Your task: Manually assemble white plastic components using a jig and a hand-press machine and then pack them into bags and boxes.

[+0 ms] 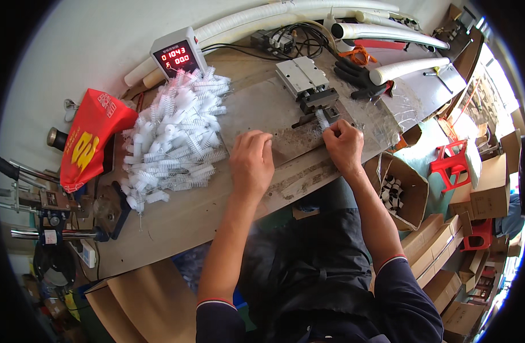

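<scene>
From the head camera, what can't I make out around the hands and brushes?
All in the head view:
- Left hand: palm hidden by its own back; whether it holds anything is unclear.
- White brush: near end covered by the right hand.
- Brush pile: lower brushes buried under upper ones.
- Small pieces: too small to identify.

Sleeves (408, 300) are short, dark navy; cuffs (390, 262) trimmed red and white (both sides matching); lower garment (308, 268) black, visibly creased.
</scene>
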Tool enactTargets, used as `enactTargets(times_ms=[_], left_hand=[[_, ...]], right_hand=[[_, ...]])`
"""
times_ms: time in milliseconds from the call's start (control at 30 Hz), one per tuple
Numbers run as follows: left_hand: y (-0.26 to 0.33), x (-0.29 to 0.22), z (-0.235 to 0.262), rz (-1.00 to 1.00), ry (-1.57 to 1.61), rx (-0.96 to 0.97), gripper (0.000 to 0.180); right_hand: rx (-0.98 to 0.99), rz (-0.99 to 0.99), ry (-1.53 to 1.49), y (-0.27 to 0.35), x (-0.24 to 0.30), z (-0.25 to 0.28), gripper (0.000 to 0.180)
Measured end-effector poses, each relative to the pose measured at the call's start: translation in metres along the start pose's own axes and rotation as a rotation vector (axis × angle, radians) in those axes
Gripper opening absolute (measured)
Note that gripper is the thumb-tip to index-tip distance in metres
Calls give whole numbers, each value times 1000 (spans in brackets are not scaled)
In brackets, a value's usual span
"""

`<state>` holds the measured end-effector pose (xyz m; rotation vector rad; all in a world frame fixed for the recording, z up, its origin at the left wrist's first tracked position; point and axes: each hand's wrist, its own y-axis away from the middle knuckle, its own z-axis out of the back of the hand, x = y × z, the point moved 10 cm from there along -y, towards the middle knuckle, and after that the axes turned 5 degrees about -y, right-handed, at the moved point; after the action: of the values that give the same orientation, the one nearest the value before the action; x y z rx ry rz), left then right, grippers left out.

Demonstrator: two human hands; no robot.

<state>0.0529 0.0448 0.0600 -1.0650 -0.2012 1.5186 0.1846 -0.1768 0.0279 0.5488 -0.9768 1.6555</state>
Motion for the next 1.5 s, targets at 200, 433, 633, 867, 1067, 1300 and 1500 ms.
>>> enactTargets(times_ms=[200,433,633,867,1067,1300,1500], left_hand=[[-2,-3,2,4,-14,-14,12],[1,-5,-1,-12,-34,-11,14],[0,-13,-3,-34,-69,8,13],[-12,-27,-29,-21,-93,138,16],[-29,-53,-70,-64,-144,228,21],[-22,-56,-66,-171,-244,132,13],[-13,-66,-38,-217,-166,-17,11]], right_hand=[[-22,32,10,2,14,2,24],[-78,33,38,-3,6,5,29],[-60,-1,-13,-3,2,7,30],[-86,51,-35,-3,5,11,31],[-77,31,-56,-2,2,10,31],[-118,13,-145,-2,-2,15,25],[-88,-32,-372,-3,-6,20,15]])
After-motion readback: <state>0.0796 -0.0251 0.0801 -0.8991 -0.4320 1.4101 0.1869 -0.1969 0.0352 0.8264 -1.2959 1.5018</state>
